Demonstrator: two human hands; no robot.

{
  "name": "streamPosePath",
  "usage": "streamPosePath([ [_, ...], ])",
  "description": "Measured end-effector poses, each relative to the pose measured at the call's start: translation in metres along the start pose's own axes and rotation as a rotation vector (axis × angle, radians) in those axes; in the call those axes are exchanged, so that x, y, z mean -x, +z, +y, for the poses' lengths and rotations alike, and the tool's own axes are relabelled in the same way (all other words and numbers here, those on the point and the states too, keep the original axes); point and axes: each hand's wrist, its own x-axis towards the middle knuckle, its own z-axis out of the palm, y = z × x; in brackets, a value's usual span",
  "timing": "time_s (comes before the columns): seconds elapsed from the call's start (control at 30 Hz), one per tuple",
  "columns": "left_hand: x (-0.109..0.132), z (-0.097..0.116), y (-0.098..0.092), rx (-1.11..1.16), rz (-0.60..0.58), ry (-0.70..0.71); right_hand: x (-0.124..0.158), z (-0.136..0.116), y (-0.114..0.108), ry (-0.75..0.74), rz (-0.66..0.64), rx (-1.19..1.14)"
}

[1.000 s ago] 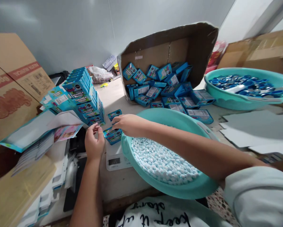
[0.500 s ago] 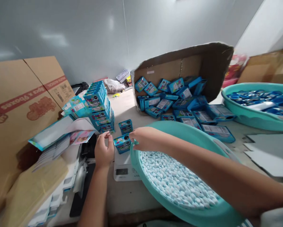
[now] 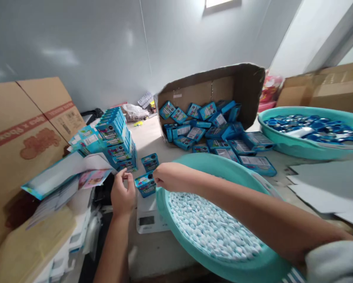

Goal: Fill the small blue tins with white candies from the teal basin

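Turquoise plastic is dominating: one near basin (image 3: 237, 167) is holding pale candies (image 3: 211, 226), one far-right basin (image 3: 300, 148) blue-and-silver pieces (image 3: 326, 127), one carton (image 3: 251, 90) overlapping blue packs (image 3: 207, 111). Two small blue boxes (image 3: 146, 186) are standing left, the nearer on a half-covered scale (image 3: 148, 222). Right hand (image 3: 169, 177) is curling beside it, grip hidden, contents impossible to tell; left hand (image 3: 123, 195) is keeping fingers narrow.

Near desk (image 3: 157, 253): bare strip btwn L forearm (image 3: 114, 243) & basin (image 3: 223, 165), passable.
Basin: fills near ctr, R forearm (image 3: 241, 200) across it.
Far gap: open btwn box stack (image 3: 120, 147) & carton (image 3: 248, 88); 2 sm boxes (image 3: 146, 186) at near end.
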Motion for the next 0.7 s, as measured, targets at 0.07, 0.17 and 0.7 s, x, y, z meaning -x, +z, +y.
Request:
streamPosePath([
  [0.07, -0.002, 0.003, -0.001, -0.014, 0.008, 0.046, -0.004, 0.004, 0.002, -0.014, 0.090, -0.052],
  [0.17, -0.003, 0.010, -0.003, -0.032, -0.020, 0.134, -0.014, 0.009, 0.011, -0.026, 0.240, -0.097],
  [0.7, -0.010, 0.018, -0.004, -0.199, -0.327, 0.229, -0.056, 0.036, 0.041, -0.169, 0.495, -0.301],
])
